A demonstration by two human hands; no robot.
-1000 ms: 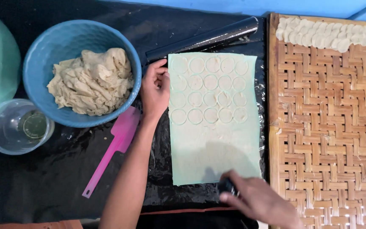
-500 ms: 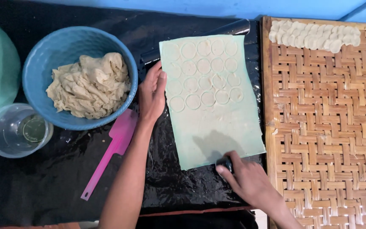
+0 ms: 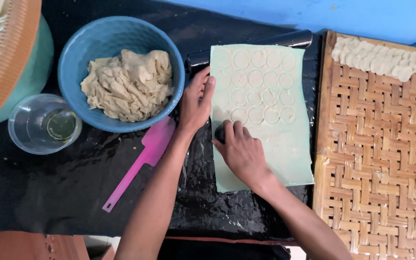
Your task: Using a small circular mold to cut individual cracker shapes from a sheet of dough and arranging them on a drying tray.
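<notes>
A thin pale green sheet of rolled dough (image 3: pixel 285 154) lies on a black plastic-covered surface, its upper half stamped with several rows of round cuts. My right hand (image 3: pixel 240 150) presses a small dark round cutter (image 3: pixel 220 133) into the sheet's left side, just below the lowest row of circles. My left hand (image 3: pixel 196 102) lies flat with fingers together on the sheet's left edge, holding it down. A black rolling pin (image 3: pixel 294 38) rests along the sheet's far edge.
A blue bowl (image 3: pixel 75 58) of dough scraps sits at upper left, a clear glass bowl (image 3: pixel 30 137) of liquid beside it. A pink spatula (image 3: pixel 143 159) lies by my left forearm. A woven bamboo tray (image 3: pixel 376 159) at right carries cut rounds (image 3: pixel 383 60) at its far edge.
My right hand has moved from the sheet's near right corner up and left to its left side, now pressing the cutter under the rows of circles. My left hand stays put.
</notes>
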